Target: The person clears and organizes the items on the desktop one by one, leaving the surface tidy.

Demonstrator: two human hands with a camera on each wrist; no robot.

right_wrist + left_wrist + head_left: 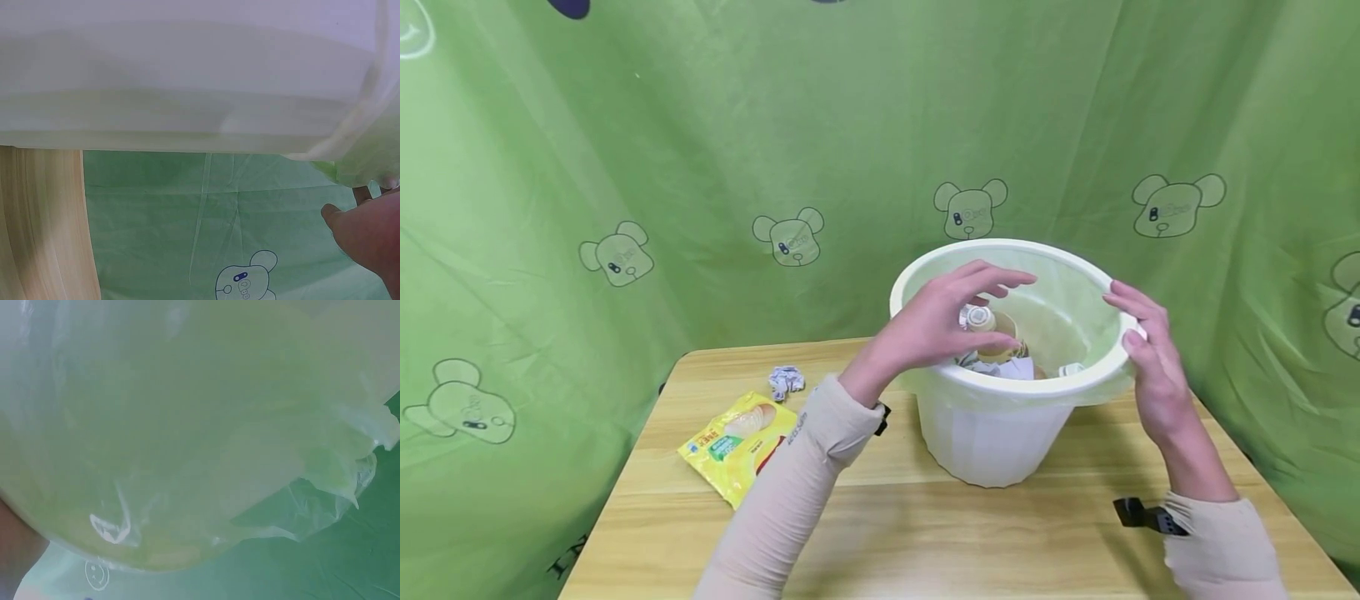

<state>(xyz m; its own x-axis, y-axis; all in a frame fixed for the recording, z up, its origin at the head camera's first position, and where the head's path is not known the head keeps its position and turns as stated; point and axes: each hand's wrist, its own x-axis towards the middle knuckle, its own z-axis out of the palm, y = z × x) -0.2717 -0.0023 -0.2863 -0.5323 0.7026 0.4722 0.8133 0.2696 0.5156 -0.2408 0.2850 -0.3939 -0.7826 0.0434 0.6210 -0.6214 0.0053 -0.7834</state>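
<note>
A white trash bin [992, 442] stands on the table, its rim covered by a pale green plastic liner [1067, 292]. My right hand [1157, 375] grips the rim at the right; the right wrist view shows its fingers by the liner, close to the bin's wall [187, 75]. Over the bin's mouth, my left hand [943, 317] has thumb and fingers spread apart with nothing between them. Inside lie crumpled white paper [1011, 367] and a white-capped item [979, 317], partly hidden by that hand. The liner [187, 425] fills most of the left wrist view.
To the left of the bin, a yellow food packet [737, 442] lies on the wooden table [925, 542], partly behind my left forearm. A crumpled paper ball [786, 382] sits just beyond it. Green curtain [850, 125] surrounds the table's back and sides.
</note>
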